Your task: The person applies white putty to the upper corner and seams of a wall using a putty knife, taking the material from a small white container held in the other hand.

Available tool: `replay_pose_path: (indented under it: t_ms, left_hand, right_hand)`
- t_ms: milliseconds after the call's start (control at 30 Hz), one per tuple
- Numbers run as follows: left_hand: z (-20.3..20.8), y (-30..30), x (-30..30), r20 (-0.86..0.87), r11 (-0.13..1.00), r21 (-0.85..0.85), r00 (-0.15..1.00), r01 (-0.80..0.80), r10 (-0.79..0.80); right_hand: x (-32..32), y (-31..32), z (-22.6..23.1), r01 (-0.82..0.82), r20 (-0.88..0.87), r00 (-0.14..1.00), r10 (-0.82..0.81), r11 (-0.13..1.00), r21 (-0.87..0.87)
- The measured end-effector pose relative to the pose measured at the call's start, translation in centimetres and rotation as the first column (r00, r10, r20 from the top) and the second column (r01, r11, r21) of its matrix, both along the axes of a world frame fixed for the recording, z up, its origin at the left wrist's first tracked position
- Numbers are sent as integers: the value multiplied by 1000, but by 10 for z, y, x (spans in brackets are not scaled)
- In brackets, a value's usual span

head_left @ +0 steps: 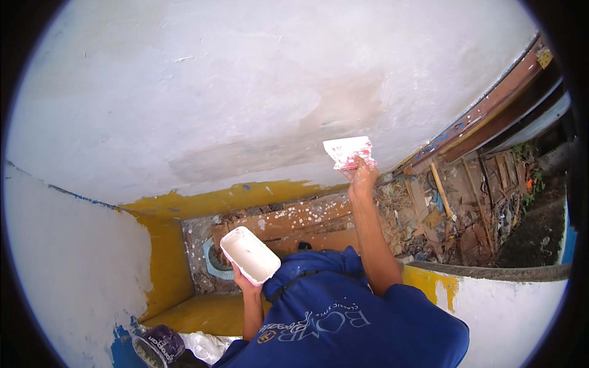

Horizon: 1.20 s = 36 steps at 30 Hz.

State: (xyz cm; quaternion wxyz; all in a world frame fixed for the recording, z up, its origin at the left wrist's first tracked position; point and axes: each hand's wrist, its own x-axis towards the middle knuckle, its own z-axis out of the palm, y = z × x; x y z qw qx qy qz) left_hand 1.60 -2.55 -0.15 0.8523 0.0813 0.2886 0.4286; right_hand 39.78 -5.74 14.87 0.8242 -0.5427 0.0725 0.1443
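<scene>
At the lower left of the frame, a dark bucket [164, 341] sat beside white plastic [206, 347]. Below centre, your left hand [246, 284] had its grip closed around the side of a white tub [233, 240], its open top showing. Right of centre, your right hand [363, 178] gripped a white, red-smeared scraper [347, 149] at the wall [184, 104]; whether they touched could not be told. Farther right, a stick [441, 189] lay among debris [475, 239].

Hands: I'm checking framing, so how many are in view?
2: the left hand, below centre, partly hidden by the white tub it holds; the right hand, higher, holding a flat spreader.
</scene>
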Motion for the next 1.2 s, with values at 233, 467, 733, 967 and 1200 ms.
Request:
replay_pose_path:
  t_ms: [233, 467, 733, 967, 1200]
  left_hand:
    - [1, 7, -15, -72, 1000, 18, 997, -12, 14]
    - [8, 8, -11, -41, 999, 8, 999, -31, 32]
    - [2, 10, -8, -28, 999, 36, 999, -17, 18]
    - [3, 10, -5, -48, 999, 44, 999, -5, 7]
    - [0, 9, -6, -29, 999, 36, 999, -12, 13]
  right_hand:
    - [-41, 78, -7, -260, -27, 964, 263, 962, 87]
    - [-78, 86, 86, -287, 176, 954, 244, 913, 291]
    - [-79, 90, 25, -220, -16, 974, 224, 966, 134]
    - [-78, 108, 72, -199, 429, 876, 219, 976, -92]
    - [-83, 81, 80, -166, 527, 799, 290, 948, -270]
